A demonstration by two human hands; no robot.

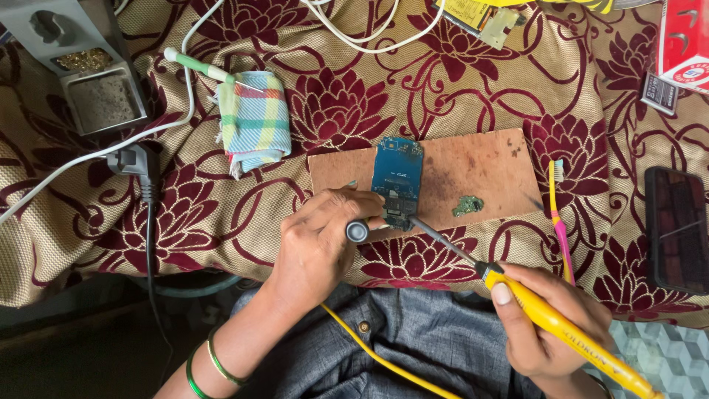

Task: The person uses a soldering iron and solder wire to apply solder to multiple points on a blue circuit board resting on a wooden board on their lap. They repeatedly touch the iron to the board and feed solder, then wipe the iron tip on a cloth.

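Left hand point(314, 247) fingers pinching solder spool point(357, 231); right hand point(543, 325) fingers gripping soldering iron point(517, 295) on circuit board point(396, 177).

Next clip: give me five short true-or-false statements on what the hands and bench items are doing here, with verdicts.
1. The right hand holds a yellow soldering iron. True.
2. The iron's tip meets the lower end of the blue circuit board. True.
3. The board lies straight on the floral cloth. False: it lies on a brown wooden board set on the cloth.
4. The left hand is empty. False: it holds a small grey round-ended tool beside the circuit board.
5. The toothbrush lies left of the circuit board. False: it lies to the right, past the wooden board's edge.
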